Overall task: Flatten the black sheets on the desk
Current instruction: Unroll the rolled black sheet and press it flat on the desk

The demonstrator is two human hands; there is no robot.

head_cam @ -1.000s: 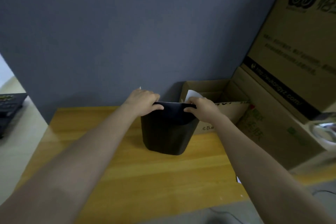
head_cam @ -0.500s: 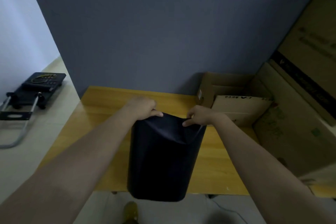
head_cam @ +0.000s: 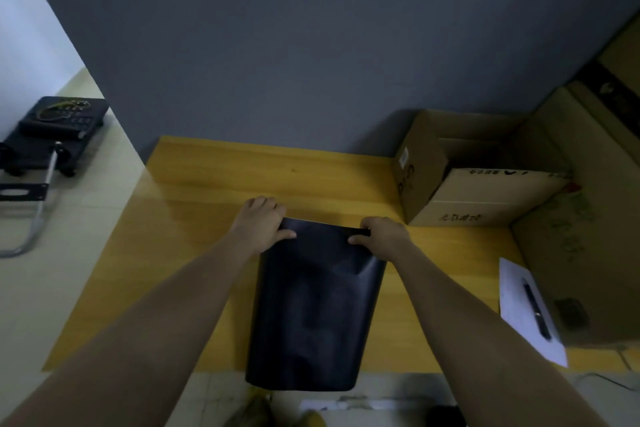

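Observation:
A black sheet (head_cam: 311,308) hangs in front of me over the wooden desk (head_cam: 214,191), its lower end curled and reaching past the desk's front edge. My left hand (head_cam: 259,222) pinches its top left corner, and my right hand (head_cam: 384,236) pinches the top right corner. The top edge is stretched straight between the two hands. A crease shows near the right corner. Whether more than one sheet is stacked here I cannot tell.
An open cardboard box (head_cam: 467,180) stands at the desk's back right, beside larger boxes (head_cam: 581,218). A white paper (head_cam: 519,308) with a black pen (head_cam: 536,308) lies at the right. A black cart (head_cam: 52,135) sits on the floor to the left. The grey wall (head_cam: 311,45) is behind.
The sheet has come toward me from the open box and unrolled longer, now hanging past the desk's front edge. Both hands kept their hold on the top corners and spread slightly.

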